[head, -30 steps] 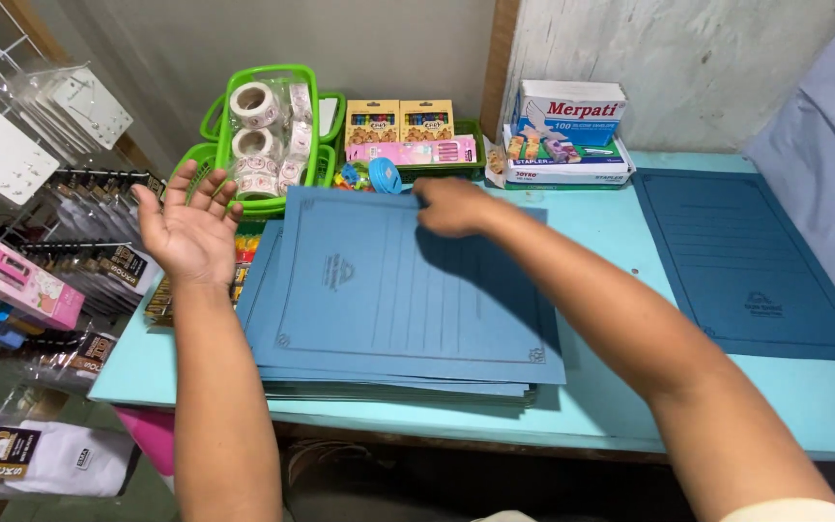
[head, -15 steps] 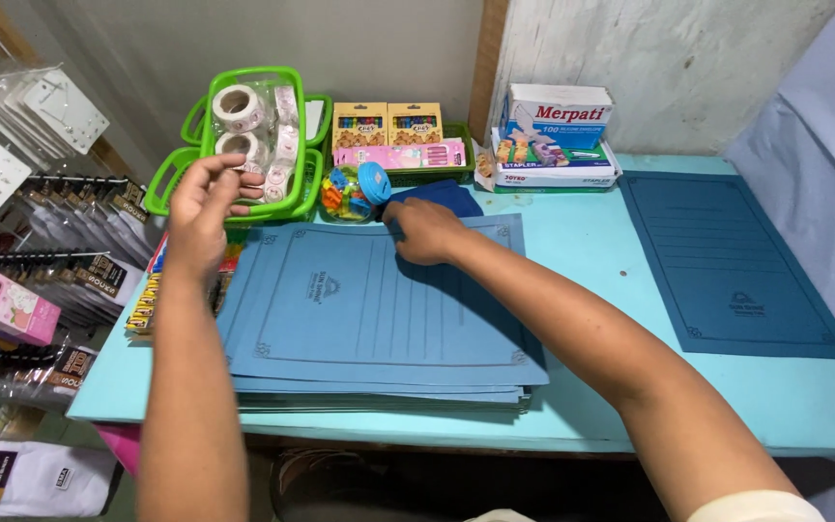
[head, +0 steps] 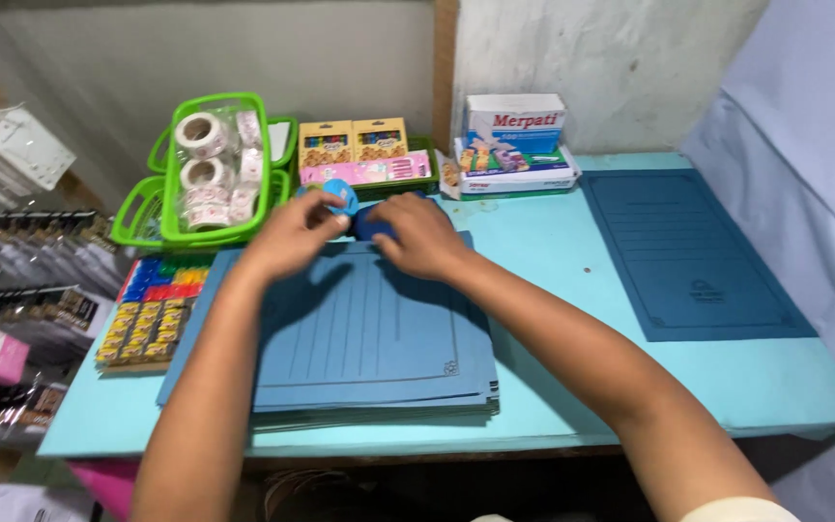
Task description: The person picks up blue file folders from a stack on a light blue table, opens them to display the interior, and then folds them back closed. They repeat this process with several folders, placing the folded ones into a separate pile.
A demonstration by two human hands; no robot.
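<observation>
Both hands met at centre frame, atop the blue folder stack (head: 359, 338). Left hand (head: 287, 237) and right hand (head: 417, 235) were curled, apparently pinching a small dark-blue piece (head: 371, 224); grip partly hidden.

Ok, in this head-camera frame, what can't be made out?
- Head view: far edge of the blue folder stack, covered by the left hand and right hand.
- Dark blue thing between the hands: mostly hidden, kind unclear.
- Display racks: blurred, cut by the left edge.
</observation>
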